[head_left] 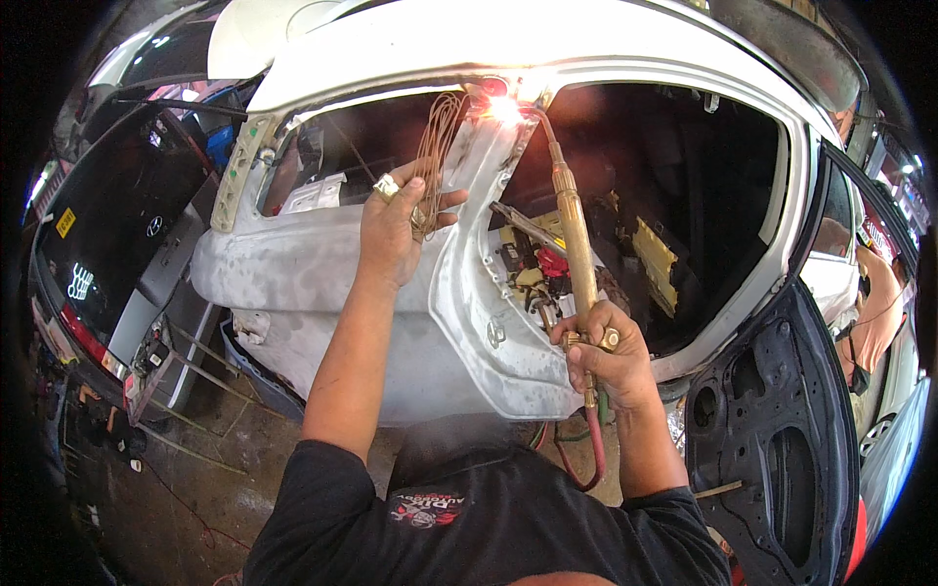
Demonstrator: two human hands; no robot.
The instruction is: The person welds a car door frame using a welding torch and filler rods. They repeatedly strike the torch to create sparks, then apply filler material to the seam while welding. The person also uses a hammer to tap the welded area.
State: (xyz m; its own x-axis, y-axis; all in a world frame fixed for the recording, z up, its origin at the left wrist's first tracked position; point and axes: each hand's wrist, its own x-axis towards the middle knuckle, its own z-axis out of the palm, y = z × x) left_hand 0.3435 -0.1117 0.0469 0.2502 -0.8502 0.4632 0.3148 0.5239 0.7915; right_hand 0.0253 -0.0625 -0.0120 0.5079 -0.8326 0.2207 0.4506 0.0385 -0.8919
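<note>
My left hand (pixel 399 215) pinches a looped coil of thin copper-coloured wire (pixel 445 137), whose upper end reaches toward a bright glow. In my right hand (pixel 611 354) is a brass gas welding torch (pixel 575 230), gripped near its valve knobs and pointing up. The torch's bent tip meets the bright flame (pixel 504 109) at the top of the pillar between two window openings. Glare hides the exact spot where wire and metal meet. Around my hands stands a car body shell (pixel 362 283) with bare, sanded grey panels and a white roof.
A red hose (pixel 594 449) hangs from the torch in front of me. At the right a dark door panel (pixel 767 420) stands upright. A dark tailgate (pixel 127 215) leans at the left. Loose parts (pixel 547 269) lie inside the shell. Another person (pixel 879 303) is at the far right.
</note>
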